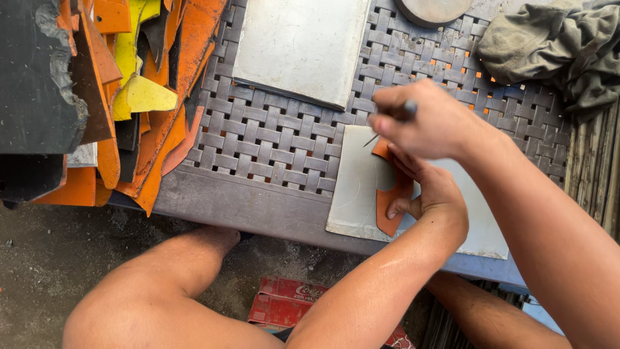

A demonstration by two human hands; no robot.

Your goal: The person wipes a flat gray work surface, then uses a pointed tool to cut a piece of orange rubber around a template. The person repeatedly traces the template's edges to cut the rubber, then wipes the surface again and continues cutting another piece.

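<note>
The right hand (423, 119) is nearest the camera — fingers curled tight around a thin metal cutting tool (391, 124). Beneath it, the left hand (429, 190) presses flat on an orange leather piece (389, 200) lying on a pale grey cutting slab (355, 187) at the woven table's (271, 136) edge.

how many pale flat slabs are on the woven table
2. One slab lies at the far middle of the woven table; the other slab sits at the near edge under the orange piece the left hand presses. More may be hidden.
</note>
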